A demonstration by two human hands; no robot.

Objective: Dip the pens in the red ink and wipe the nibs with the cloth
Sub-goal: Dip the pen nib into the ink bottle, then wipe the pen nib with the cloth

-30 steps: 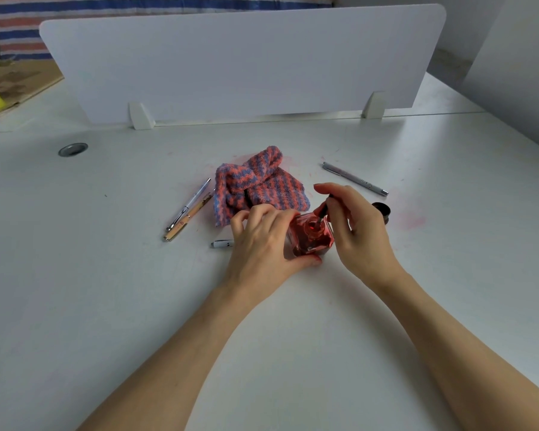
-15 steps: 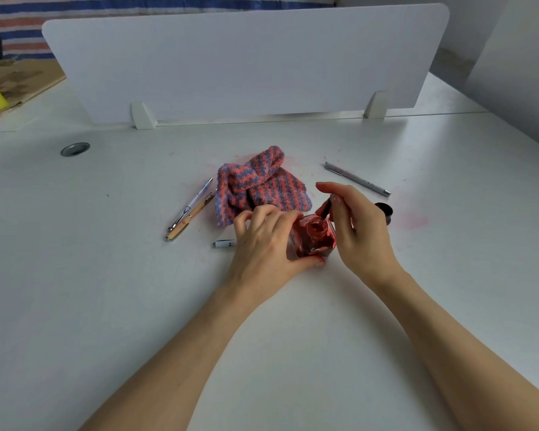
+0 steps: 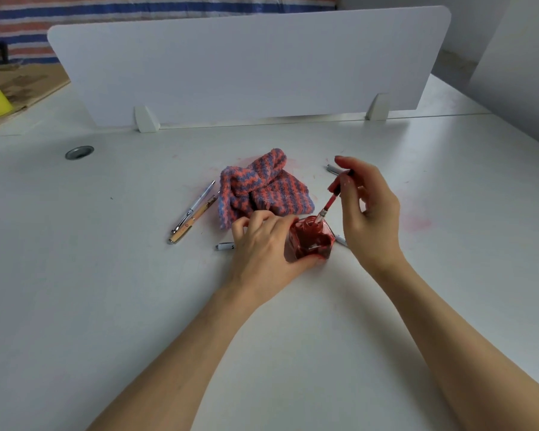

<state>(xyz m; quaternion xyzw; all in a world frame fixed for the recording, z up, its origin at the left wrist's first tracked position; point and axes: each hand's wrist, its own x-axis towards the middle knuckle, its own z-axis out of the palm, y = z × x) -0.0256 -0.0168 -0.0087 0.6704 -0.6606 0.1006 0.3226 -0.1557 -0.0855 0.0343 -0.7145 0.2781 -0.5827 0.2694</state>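
Left hand wraps the ink bottle, fingers curled round its left side, thumb at the near base. Likely to stop it tipping or sliding while the pen works in the neck. Bottle sits on the desk about mid-width, nearer the far edge than the near one, touching the near edge of the cloth or just short of it, can't tell which.

Right hand pinches a pen high on the barrel between thumb and fingers, pen tilted, nib down in the bottle mouth. High grip probably keeps fingers off the wet red part.

Cloth is bunched just behind the bottle, close by for the wipe. Two pens lie side by side left of the cloth; another pen behind the right hand, mostly hidden. A white pen cap or pen end pokes out left of the left hand. Red smears on the desk to the right suggest drip risk on the way to the cloth.
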